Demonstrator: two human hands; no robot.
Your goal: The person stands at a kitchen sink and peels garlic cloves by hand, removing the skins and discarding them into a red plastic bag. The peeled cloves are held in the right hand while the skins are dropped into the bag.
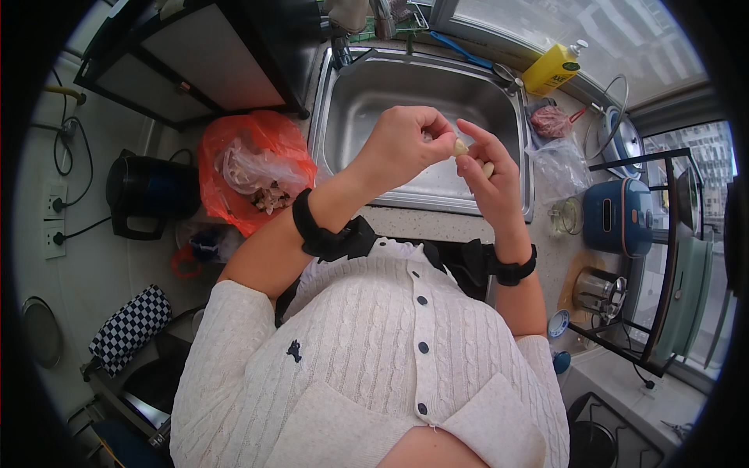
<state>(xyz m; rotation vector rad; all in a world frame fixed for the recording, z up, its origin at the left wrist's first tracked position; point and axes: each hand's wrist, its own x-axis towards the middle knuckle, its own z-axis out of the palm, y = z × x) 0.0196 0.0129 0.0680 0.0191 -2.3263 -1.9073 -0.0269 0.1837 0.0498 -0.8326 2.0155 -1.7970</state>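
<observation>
Over the sink, my left hand (409,136) pinches a pale peeled garlic clove (460,147) between thumb and forefinger. A whitish bit shows under its curled fingers, too hidden to identify. My right hand (491,169) is turned partly palm up, its thumb and forefinger close around the same clove. Another pale clove (487,169) is held in the fingers of the right hand. Both hands are above the front part of the stainless steel sink basin (363,99). Left of the sink, a red plastic bag (257,126) lies spread, with clear plastic and dry papery scraps (272,198) in it.
At left stand a black electric kettle (155,196) and a dark cabinet (199,58). To the right are a yellow detergent bottle (551,69), bagged reddish food (550,121), a glass cup (566,215), a blue rice cooker (618,216) and a metal rack (661,257).
</observation>
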